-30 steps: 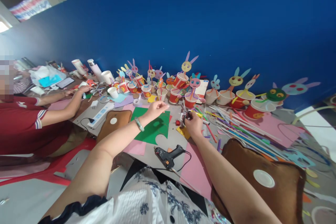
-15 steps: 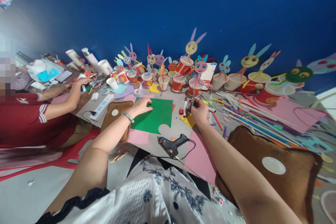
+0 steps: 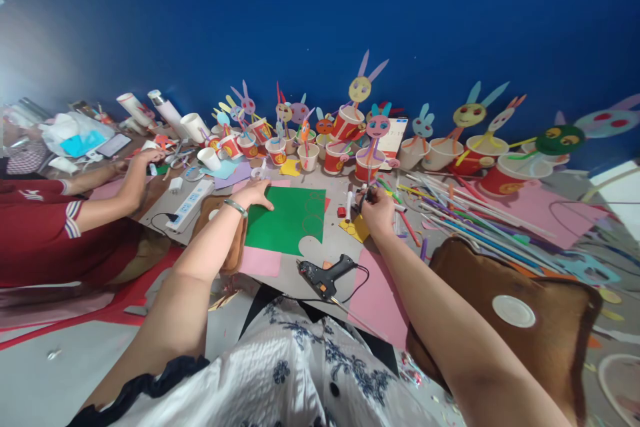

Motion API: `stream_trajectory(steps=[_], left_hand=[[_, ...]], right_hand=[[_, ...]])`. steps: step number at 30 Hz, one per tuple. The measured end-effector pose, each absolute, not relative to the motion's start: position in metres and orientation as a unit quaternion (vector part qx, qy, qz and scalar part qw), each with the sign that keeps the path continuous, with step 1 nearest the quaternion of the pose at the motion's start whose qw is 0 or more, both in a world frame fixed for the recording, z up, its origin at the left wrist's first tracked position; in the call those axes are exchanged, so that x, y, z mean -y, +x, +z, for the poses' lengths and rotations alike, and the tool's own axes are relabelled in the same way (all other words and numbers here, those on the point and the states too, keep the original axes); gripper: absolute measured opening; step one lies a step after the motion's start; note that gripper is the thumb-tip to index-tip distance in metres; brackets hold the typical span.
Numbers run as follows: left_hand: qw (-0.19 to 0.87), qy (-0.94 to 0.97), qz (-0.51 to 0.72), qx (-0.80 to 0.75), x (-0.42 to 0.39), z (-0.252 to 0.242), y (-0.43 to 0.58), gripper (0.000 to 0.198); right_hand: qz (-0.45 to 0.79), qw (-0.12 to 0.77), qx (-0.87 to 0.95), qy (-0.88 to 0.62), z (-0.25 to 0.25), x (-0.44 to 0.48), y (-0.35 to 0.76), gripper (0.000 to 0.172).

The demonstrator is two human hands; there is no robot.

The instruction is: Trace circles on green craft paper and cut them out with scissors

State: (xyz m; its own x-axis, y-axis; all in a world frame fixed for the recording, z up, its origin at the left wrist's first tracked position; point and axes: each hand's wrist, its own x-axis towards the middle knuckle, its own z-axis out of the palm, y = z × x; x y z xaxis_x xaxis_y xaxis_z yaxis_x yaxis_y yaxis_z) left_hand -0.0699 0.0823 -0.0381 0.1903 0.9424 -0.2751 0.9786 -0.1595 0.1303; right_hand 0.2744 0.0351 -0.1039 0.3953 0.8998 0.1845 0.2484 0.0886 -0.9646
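My left hand (image 3: 256, 194) is open, its fingers apart at the upper left corner of a green sheet of paper (image 3: 280, 223). Circles are drawn along the sheet's right side, and a round piece is cut out of its lower right corner. Scissors (image 3: 368, 192) with dark handles are in my right hand (image 3: 379, 210), blades pointing away from me; my fingers partly hide them. Beside that hand lie a yellow paper piece (image 3: 355, 229) with circles on it and a small red cap (image 3: 341, 212). Nearer my body, a black glue gun (image 3: 327, 276) rests on the table.
Paper cups with rabbit figures (image 3: 369, 163) line the blue wall. Coloured sticks (image 3: 480, 223) lie right, beyond a brown cushion (image 3: 505, 320). On the left are a power strip (image 3: 189, 207) and a co-worker's arm (image 3: 117, 197). The glue gun's cord (image 3: 369, 273) loops over pink paper (image 3: 380, 300).
My left hand has shifted left along the green sheet to its upper left corner, and its fingers have spread. My right hand keeps the scissors in nearly the same spot. The view has turned slightly.
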Motion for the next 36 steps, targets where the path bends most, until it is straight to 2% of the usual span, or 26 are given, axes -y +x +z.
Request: stream_trajectory(steps=[13, 21, 31, 36], left_hand=[[0.14, 0.772, -0.079, -0.615, -0.093, -0.038, -0.076, 0.086], [0.132, 0.807, -0.069, -0.571, -0.099, -0.035, -0.07, 0.069], [0.182, 0.817, -0.05, -0.546, -0.122, -0.039, -0.066, 0.067], [0.215, 0.814, -0.001, -0.54, -0.124, -0.037, -0.068, 0.044]], right_hand=[[0.325, 0.615, 0.421, -0.582, -0.092, -0.03, 0.273, 0.018], [0.336, 0.619, 0.42, -0.572, -0.092, -0.028, 0.272, 0.017], [0.334, 0.625, 0.424, -0.563, -0.093, -0.028, 0.27, 0.015], [0.332, 0.628, 0.428, -0.559, -0.094, -0.028, 0.271, 0.014]])
